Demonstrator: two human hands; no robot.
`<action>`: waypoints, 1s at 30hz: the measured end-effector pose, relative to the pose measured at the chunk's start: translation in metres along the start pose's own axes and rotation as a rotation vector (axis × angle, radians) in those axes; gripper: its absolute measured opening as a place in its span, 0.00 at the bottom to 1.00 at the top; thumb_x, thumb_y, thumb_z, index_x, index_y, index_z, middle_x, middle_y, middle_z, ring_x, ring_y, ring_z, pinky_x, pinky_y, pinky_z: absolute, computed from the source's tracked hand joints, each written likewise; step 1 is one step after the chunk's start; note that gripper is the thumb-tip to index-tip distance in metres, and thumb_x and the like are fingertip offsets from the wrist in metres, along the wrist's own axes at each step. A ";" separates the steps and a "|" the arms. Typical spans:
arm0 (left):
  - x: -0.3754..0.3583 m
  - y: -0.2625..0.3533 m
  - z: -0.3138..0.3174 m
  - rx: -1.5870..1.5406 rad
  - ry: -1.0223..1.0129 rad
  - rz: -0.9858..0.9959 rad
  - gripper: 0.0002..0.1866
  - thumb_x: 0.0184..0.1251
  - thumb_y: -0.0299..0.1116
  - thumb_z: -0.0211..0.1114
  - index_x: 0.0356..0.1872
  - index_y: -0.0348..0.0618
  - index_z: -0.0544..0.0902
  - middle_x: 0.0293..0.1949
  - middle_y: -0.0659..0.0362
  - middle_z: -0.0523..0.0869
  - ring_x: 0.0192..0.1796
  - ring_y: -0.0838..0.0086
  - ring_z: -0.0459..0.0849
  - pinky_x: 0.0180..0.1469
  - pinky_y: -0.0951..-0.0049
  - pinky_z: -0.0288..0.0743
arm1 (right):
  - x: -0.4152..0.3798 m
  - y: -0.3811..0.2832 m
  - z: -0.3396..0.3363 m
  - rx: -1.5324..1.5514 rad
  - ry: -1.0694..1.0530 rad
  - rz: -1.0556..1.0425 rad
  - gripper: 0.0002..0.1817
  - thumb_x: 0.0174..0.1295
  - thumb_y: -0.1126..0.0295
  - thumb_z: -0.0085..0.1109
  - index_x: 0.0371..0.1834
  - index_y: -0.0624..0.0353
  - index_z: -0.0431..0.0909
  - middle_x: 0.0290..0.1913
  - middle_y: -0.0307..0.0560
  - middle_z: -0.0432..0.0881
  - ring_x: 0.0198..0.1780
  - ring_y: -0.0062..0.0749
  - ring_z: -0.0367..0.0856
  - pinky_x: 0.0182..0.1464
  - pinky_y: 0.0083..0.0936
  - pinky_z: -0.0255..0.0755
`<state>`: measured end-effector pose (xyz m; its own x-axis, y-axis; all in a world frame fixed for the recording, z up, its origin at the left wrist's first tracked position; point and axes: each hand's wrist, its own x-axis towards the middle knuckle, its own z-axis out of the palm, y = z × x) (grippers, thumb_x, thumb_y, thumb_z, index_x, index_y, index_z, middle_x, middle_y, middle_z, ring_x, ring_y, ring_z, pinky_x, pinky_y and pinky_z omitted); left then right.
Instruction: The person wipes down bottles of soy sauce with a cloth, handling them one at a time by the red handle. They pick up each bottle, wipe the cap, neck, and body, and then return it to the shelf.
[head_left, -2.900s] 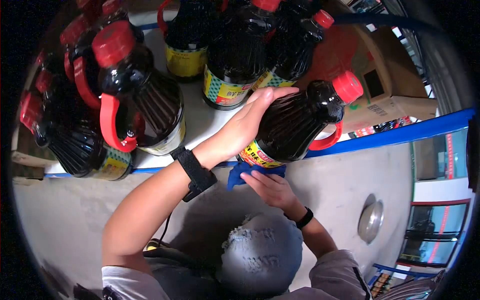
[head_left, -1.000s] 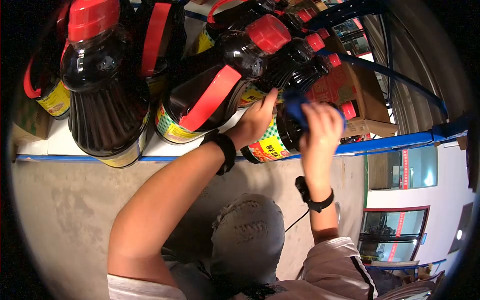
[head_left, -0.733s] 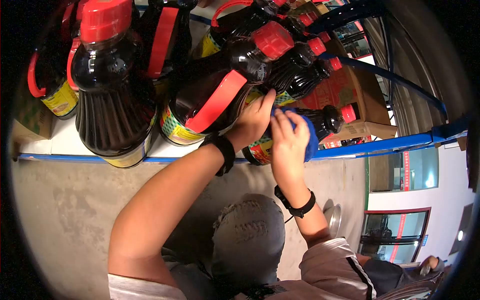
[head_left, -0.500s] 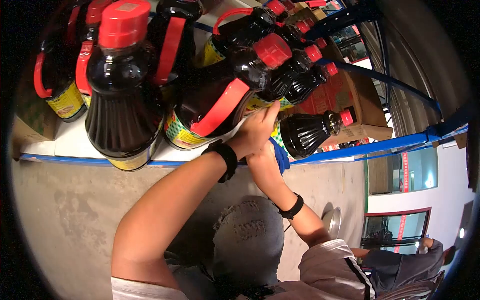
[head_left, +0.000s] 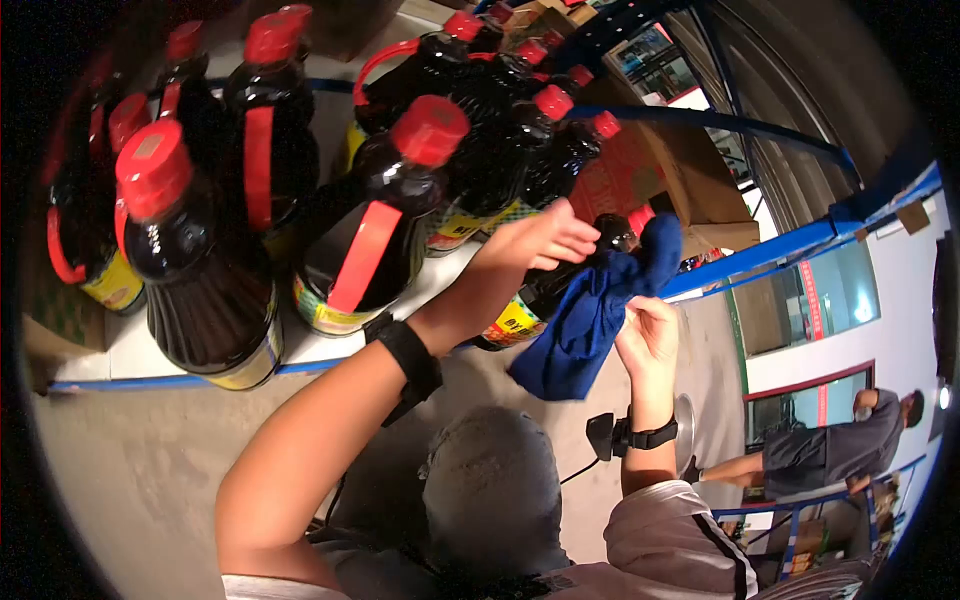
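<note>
A blue cloth (head_left: 575,335) hangs from my right hand (head_left: 648,335), whose fingers pinch its edge. The cloth lies against a dark bottle with a red cap (head_left: 641,217) and hides much of it. My left hand (head_left: 548,240) is over that bottle's near side, fingers spread, with nothing visibly gripped. Left of my left wrist stands a dark bottle with a red handle (head_left: 365,255). A large ribbed dark bottle (head_left: 205,290) with a red cap stands farther left, at the shelf's front edge.
More red-capped bottles (head_left: 505,150) stand behind on the white shelf (head_left: 150,340) with its blue edge. A cardboard box (head_left: 700,180) and blue rack beams (head_left: 790,245) are at the right. Beyond them a person (head_left: 835,450) is standing. A metal bowl (head_left: 685,430) is below.
My right hand has moved right and up, drawing the blue cloth out into view. My left hand has opened and come away from my right. The bottles appear shifted left and the bottle by my hands is now partly covered.
</note>
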<state>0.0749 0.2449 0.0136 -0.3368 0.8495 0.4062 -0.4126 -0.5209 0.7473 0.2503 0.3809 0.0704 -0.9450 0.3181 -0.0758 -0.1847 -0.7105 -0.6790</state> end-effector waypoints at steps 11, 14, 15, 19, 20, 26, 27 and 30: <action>-0.007 -0.004 0.023 0.318 0.062 0.081 0.13 0.59 0.28 0.65 0.44 0.40 0.75 0.39 0.63 0.78 0.41 0.85 0.76 0.42 0.84 0.72 | -0.004 0.026 0.017 -0.090 -0.001 -0.167 0.20 0.55 0.83 0.44 0.53 0.71 0.69 0.54 0.58 0.75 0.57 0.44 0.73 0.63 0.37 0.64; -0.012 -0.006 0.024 0.362 -0.049 -0.002 0.22 0.57 0.27 0.66 0.52 0.42 0.68 0.38 0.59 0.78 0.38 0.83 0.78 0.35 0.80 0.75 | -0.009 0.026 0.040 -0.299 0.153 -0.303 0.15 0.61 0.77 0.48 0.51 0.67 0.70 0.52 0.54 0.76 0.56 0.41 0.74 0.61 0.37 0.66; -0.012 -0.006 0.021 0.362 -0.048 -0.003 0.22 0.57 0.27 0.66 0.52 0.42 0.68 0.38 0.59 0.78 0.38 0.83 0.78 0.35 0.80 0.75 | -0.011 0.027 0.043 -0.366 0.184 -0.367 0.13 0.63 0.75 0.49 0.50 0.65 0.71 0.50 0.52 0.77 0.55 0.38 0.74 0.60 0.36 0.66; -0.016 0.004 0.012 0.258 -0.134 -0.070 0.25 0.50 0.28 0.71 0.49 0.39 0.70 0.32 0.62 0.79 0.39 0.80 0.79 0.36 0.79 0.74 | -0.015 0.016 0.055 -0.683 0.372 -0.788 0.10 0.65 0.71 0.52 0.47 0.60 0.73 0.43 0.44 0.80 0.44 0.28 0.79 0.52 0.29 0.71; -0.015 0.008 0.011 0.347 -0.104 0.005 0.24 0.50 0.28 0.72 0.48 0.38 0.72 0.32 0.63 0.80 0.38 0.81 0.78 0.39 0.78 0.74 | -0.015 0.011 0.058 -0.696 0.371 -0.875 0.10 0.65 0.70 0.52 0.47 0.60 0.74 0.43 0.43 0.80 0.44 0.27 0.78 0.51 0.28 0.71; -0.012 0.018 0.006 0.311 -0.109 -0.144 0.21 0.61 0.38 0.64 0.51 0.35 0.77 0.45 0.61 0.82 0.45 0.85 0.76 0.52 0.79 0.69 | -0.008 0.000 0.064 -0.802 0.527 -1.124 0.11 0.64 0.69 0.54 0.47 0.60 0.75 0.40 0.37 0.79 0.40 0.19 0.75 0.47 0.19 0.68; -0.013 0.017 0.005 0.310 -0.107 -0.145 0.21 0.61 0.38 0.64 0.51 0.35 0.77 0.45 0.61 0.82 0.45 0.85 0.76 0.52 0.79 0.69 | -0.007 0.002 0.064 -0.802 0.527 -1.122 0.11 0.64 0.69 0.54 0.47 0.60 0.75 0.40 0.37 0.79 0.40 0.19 0.75 0.47 0.19 0.68; -0.014 0.020 0.004 0.161 -0.046 -0.158 0.18 0.65 0.37 0.59 0.49 0.33 0.78 0.44 0.61 0.82 0.45 0.84 0.76 0.51 0.81 0.69 | -0.007 0.004 0.063 -1.006 0.672 -1.277 0.10 0.64 0.68 0.55 0.44 0.61 0.75 0.39 0.39 0.79 0.40 0.21 0.76 0.46 0.18 0.68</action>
<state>0.0746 0.2232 0.0248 -0.2384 0.9243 0.2981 -0.3156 -0.3640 0.8763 0.2392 0.3367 0.1140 -0.0423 0.6811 0.7310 -0.1855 0.7135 -0.6756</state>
